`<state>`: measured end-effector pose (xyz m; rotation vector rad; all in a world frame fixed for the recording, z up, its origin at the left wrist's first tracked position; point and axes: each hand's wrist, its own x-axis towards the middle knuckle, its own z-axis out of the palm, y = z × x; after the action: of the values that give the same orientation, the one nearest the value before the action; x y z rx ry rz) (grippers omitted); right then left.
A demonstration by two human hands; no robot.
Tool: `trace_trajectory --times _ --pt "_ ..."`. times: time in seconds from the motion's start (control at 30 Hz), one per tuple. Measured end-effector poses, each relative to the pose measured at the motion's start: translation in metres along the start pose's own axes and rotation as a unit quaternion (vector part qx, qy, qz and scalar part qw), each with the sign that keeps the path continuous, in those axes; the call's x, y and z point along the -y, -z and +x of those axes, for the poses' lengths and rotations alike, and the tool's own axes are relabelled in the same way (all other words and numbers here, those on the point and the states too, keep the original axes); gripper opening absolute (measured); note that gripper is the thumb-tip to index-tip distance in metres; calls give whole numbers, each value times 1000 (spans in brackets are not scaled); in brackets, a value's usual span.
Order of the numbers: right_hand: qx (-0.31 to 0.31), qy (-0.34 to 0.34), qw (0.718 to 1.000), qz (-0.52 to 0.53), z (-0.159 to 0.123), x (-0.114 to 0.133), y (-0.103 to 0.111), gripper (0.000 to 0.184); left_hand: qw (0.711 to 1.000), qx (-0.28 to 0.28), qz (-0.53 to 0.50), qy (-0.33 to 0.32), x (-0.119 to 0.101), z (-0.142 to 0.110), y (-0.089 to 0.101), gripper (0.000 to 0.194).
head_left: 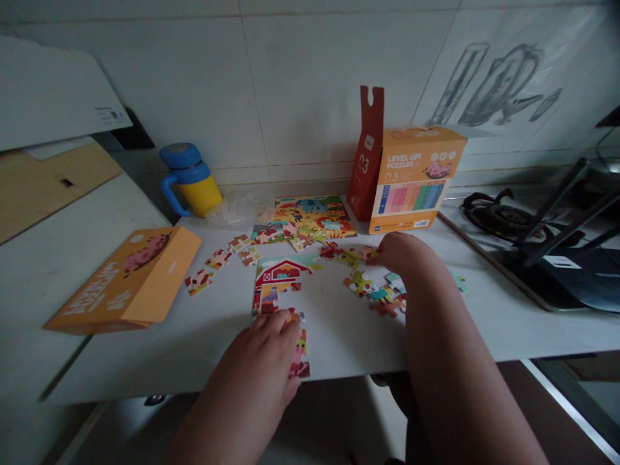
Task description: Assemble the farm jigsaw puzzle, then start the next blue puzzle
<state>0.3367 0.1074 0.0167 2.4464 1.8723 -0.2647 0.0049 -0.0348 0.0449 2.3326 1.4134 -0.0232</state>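
A partly joined jigsaw puzzle [264,278] with a red barn lies near the front edge of the white tabletop. My left hand [271,339] rests over its lower part, fingers laid on the joined pieces and hiding some of them. Farther back on the right, my right hand [400,252] has its fingertips closed on a pinkish puzzle piece [371,252]. Loose puzzle pieces [358,282] lie just below that hand, some partly covered by my forearm. Other loose pieces [219,259] are scattered left of the barn.
Behind the pieces lies a colourful picture sheet [310,210]. An orange puzzle box [411,181] stands open at the back; an orange lid [130,278] lies left. Near the wall are a blue-and-yellow mug [196,184] and a clear plastic bag [245,208]. A gas hob [513,223] occupies the right.
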Motion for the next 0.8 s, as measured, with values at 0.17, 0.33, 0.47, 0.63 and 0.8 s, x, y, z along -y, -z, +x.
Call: trace_trajectory --times 0.17,0.33,0.47,0.63,0.8 --pt "7 4 1000 -7 -1 -1 2 46 1000 -6 11 -2 1 -1 -2 64" --pt "36 -31 998 -34 -7 3 5 66 1000 -6 16 -3 1 -1 -2 63" --pt "21 -52 998 -40 -9 3 1 68 1000 -8 25 -3 1 -3 -4 65" --pt "-118 1 993 -2 -8 14 0 52 999 -12 36 -34 -14 -16 5 53" --pt "-146 198 967 60 -15 55 -5 44 995 52 34 -73 -38 -29 11 31"
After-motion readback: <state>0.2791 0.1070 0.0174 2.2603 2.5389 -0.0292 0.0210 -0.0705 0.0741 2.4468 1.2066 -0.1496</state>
